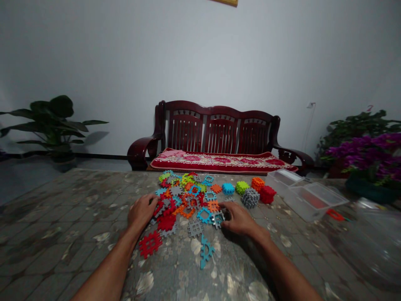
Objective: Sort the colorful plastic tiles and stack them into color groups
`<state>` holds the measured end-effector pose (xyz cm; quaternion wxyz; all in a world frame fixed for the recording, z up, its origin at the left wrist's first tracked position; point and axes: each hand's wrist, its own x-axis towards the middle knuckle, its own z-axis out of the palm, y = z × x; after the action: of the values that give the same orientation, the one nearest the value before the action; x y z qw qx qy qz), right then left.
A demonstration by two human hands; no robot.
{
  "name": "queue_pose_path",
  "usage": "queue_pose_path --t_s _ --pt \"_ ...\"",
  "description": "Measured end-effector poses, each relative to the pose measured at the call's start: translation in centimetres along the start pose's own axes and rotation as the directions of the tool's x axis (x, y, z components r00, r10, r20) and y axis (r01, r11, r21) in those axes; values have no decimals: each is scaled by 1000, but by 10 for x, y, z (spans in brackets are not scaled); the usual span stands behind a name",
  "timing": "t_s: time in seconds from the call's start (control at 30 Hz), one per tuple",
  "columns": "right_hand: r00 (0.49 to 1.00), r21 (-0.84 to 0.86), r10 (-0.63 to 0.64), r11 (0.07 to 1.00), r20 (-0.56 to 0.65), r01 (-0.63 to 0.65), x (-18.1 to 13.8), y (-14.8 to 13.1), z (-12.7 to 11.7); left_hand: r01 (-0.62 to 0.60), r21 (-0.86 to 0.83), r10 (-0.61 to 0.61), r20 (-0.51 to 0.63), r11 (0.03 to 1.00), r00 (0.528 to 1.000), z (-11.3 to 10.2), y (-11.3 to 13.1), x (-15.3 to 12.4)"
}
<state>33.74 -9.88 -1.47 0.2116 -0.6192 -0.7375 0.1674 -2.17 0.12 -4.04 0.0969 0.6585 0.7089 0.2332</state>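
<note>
A loose pile of flat plastic interlocking building pieces [191,201] in red, grey, blue, orange and green lies on the table. My left hand [141,212] rests at the pile's left edge, its curved fingers against red and grey pieces and partly hidden. On the other side, my right hand [238,218] has thumb and fingers around a grey square frame piece [218,219]. Nearer to me lie a red square piece [150,244], a grey grid piece [196,228] and a blue triangular piece [206,251].
Right of the pile stand several same-coloured stacks: blue [228,188], green [242,187], orange [257,184], grey [251,198] and red [267,195]. Farther right are an open clear plastic box [302,200], an orange-handled tool [335,215] and purple flowers [369,152]. Behind is a wooden bench [219,125].
</note>
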Motion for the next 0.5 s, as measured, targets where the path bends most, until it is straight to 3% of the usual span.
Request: queue_pose_path --t_s 0.33,0.43,0.5 --pt "975 16 -170 985 146 170 -3 0 -12 8 19 -7 -18 1000 1000 -1 2 -1" --pt "985 52 -135 990 106 130 -1 3 -9 1 24 -1 -13 1000 1000 -1 2 -1" --pt "996 88 -92 992 17 90 3 7 -7 -4 27 4 -10 1000 1000 -2 2 -2"
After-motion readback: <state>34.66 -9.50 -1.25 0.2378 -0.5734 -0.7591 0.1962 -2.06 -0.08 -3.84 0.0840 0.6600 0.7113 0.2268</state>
